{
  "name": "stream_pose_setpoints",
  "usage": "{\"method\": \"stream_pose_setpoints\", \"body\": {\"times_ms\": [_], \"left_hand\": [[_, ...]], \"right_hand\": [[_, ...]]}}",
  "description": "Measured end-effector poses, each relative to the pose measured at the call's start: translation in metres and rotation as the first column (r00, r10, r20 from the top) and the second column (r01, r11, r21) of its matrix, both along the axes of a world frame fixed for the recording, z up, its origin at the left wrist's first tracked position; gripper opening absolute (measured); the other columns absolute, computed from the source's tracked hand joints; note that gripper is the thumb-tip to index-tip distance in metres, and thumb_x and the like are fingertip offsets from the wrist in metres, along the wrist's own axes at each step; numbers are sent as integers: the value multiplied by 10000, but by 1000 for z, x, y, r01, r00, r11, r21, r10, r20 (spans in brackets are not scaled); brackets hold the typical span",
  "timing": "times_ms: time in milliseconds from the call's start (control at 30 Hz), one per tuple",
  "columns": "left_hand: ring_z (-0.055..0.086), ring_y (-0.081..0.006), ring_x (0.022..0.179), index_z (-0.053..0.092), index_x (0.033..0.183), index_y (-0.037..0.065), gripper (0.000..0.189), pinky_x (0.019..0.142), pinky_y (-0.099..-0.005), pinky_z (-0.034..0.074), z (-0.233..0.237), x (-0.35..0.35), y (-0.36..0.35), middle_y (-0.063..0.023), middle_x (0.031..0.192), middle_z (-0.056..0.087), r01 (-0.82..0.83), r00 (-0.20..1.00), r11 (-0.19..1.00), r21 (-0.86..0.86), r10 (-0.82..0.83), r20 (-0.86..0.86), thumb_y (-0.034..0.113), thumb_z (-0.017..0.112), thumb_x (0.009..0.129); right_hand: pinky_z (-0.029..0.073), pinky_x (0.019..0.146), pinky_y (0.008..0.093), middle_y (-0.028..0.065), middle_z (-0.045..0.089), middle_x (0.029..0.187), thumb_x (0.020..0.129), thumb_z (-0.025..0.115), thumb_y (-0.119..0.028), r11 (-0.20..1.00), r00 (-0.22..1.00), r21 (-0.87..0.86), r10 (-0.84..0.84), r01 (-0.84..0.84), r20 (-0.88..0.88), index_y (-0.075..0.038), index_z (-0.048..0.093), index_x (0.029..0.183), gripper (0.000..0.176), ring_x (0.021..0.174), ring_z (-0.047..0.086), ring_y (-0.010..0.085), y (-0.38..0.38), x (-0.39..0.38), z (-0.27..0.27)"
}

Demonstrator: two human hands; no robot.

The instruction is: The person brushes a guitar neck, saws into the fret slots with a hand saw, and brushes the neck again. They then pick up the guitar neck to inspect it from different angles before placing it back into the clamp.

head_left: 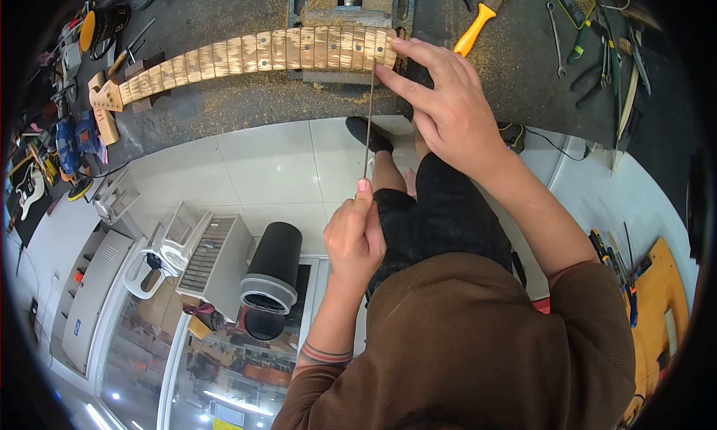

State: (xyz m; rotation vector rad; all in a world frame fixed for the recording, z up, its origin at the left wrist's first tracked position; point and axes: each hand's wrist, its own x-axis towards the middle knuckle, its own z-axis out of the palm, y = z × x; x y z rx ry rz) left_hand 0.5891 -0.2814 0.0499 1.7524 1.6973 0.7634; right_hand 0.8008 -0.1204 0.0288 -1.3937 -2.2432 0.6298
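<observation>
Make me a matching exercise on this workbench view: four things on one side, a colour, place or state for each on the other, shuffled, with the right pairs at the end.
Things
1. Brush
2. Left hand
3. Right hand
4. Bin

Descriptions
A. Fingers at the wide end of the fretted neck
B. Black, with a grey rim
C. Closed on the lower end of a thin rod
D. Has a yellow-orange handle

Right pairs: 1-D, 2-C, 3-A, 4-B

Mottled fretted guitar neck (284, 51) lying across vise (348, 16); slim file (370, 120) at wide end.
</observation>
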Motion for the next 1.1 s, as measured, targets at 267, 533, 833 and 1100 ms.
{"method": "stream_pose_setpoints", "body": {"times_ms": [267,533,833,1100], "left_hand": [[626,-288,641,659,1481,-15,509,627,-379,526,7,18,46,-174,824,689,-20,1000,999,-39,20,14,-139,679,987],[722,-366,725,659,1501,-7,512,683,-421,580,-3,25,67,-212,899,756,-61,995,998,26,58,77,-110,692,1000],[746,-321,751,675,1497,29,476,704,-373,587,-12,37,124,-245,976,780,-63,993,997,35,59,107,-88,666,1036],[518,-164,603,665,1457,-36,501,601,-276,466,-12,-2,-23,-129,800,659,-25,998,1000,3,25,55,-191,649,981]], "right_hand": [[424,1255,545,80,609,1597,883,686,37,1000,999,-23,-11,10,-36,-215,760,1440,616,1467,584,333,-2,2,-6],[427,1257,548,81,624,1589,878,685,45,1000,1000,-5,21,-21,-14,-224,762,1440,628,1478,580,348,2,5,-5],[424,1264,547,70,629,1578,881,680,50,1000,998,4,8,-8,-54,-230,759,1444,634,1489,570,347,0,5,-7],[428,1236,551,77,645,1560,859,654,98,998,998,41,51,-49,-49,-187,768,1428,646,1527,545,350,5,11,-8]]}}
